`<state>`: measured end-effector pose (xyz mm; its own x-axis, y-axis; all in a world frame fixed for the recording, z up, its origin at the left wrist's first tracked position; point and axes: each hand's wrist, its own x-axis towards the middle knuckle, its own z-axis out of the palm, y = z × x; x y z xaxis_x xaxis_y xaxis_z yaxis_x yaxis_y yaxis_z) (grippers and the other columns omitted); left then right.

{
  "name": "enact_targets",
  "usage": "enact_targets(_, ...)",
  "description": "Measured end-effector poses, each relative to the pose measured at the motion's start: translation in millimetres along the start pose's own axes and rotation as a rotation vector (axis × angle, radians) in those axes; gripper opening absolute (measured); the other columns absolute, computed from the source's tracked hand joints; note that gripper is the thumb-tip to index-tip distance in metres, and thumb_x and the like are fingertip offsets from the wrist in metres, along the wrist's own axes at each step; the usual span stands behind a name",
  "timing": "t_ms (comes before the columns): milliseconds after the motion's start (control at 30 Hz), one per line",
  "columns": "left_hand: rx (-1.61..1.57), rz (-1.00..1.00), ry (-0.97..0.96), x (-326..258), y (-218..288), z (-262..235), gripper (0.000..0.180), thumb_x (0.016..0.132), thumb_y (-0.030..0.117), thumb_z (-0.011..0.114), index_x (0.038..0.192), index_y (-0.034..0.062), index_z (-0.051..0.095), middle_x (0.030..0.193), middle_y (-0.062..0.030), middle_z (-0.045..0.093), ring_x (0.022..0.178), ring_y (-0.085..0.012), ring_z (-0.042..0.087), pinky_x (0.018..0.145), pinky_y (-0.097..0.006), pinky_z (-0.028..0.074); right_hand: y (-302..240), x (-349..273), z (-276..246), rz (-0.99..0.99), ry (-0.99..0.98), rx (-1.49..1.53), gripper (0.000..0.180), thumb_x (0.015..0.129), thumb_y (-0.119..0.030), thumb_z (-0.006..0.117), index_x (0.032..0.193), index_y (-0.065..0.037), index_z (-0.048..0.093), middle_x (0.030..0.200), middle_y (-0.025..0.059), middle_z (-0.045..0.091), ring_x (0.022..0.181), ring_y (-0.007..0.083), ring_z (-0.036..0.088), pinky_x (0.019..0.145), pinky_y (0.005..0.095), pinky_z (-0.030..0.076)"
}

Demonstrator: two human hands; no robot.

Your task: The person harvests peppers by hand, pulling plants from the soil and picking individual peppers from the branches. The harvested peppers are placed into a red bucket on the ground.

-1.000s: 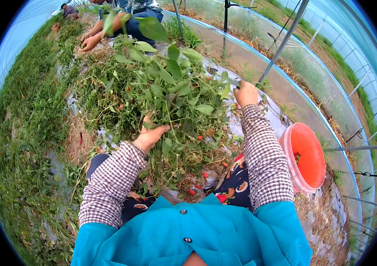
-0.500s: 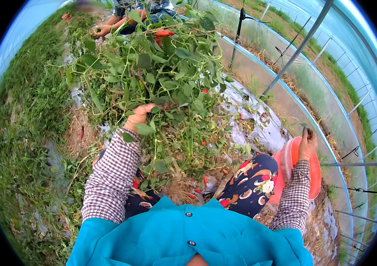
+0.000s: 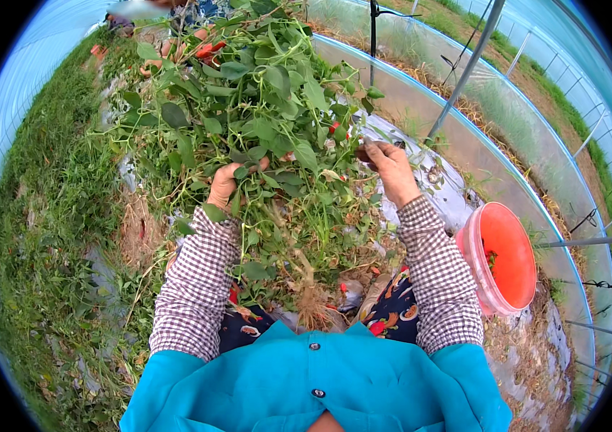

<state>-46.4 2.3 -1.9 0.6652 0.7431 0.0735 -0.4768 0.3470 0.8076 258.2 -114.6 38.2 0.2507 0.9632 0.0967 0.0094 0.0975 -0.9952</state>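
My left hand [image 3: 228, 183] is wrapped around the stems of an uprooted pepper plant [image 3: 266, 108], thick with green leaves. The bare stalk [image 3: 290, 241] slants down toward me and ends in tangled roots [image 3: 313, 306]. Red peppers [image 3: 209, 50] show near the plant's far left side, and another red pepper [image 3: 334, 128] hangs at its right edge. Beside that edge is my right hand [image 3: 390, 169], thumb and fingers pinched together. Whatever lies between those fingertips, if anything, is too small and dark to make out.
To my right stands a pink-red bucket [image 3: 470, 248] with a little green and red inside. Clear plastic sheeting [image 3: 457, 126] and a metal pole [image 3: 468, 68] run along the right. Weeds [image 3: 47, 237] cover the left. A person's hand [image 3: 153, 66] shows beyond the plant.
My right hand has moved from over the bucket leftward to the plant's right edge. The plant, still in my left hand, is raised and tilted, showing more of its stalk and roots.
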Motion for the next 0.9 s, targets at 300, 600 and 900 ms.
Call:
enact_targets(300,-0.035,-0.057,-0.083,9.4,-6.6,41.9,0.047,0.07,0.027,0.059,0.101,-0.0087,0.054,0.097,-0.0154,0.059,0.081,-0.0203,0.059,0.072,-0.031,0.049,-13.2,-13.8,33.2,0.052,0.121,0.284,0.052,0.077,-0.032,0.059,0.11,0.004,0.039,0.096,0.0097,0.05,0.079,0.0168,0.051,0.069,0.0287,0.046)
enact_targets(600,0.316,-0.199,-0.191,35.8,-54.4,58.3,0.044,0.078,0.033,0.055,0.11,0.002,0.052,0.109,-0.0127,0.055,0.102,-0.024,0.049,0.094,-0.036,0.033,24.3,-6.3,-38.0,-0.335,0.249,-0.863,0.039,0.071,-0.005,0.055,0.109,0.0,0.045,0.104,0.018,0.049,0.087,0.0265,0.049,0.081,0.0367,0.04)
enact_targets(900,0.531,-0.402,-0.11,-6.6,-3.4,91.8,0.049,0.079,0.036,0.055,0.116,0.0046,0.048,0.122,-0.014,0.044,0.115,-0.026,0.038,0.096,-0.038,0.029,68.4,10.0,-58.3,-0.47,0.059,-1.455,0.029,0.076,-0.008,0.05,0.104,0.001,0.048,0.103,0.0182,0.051,0.093,0.0337,0.047,0.08,0.0403,0.039)
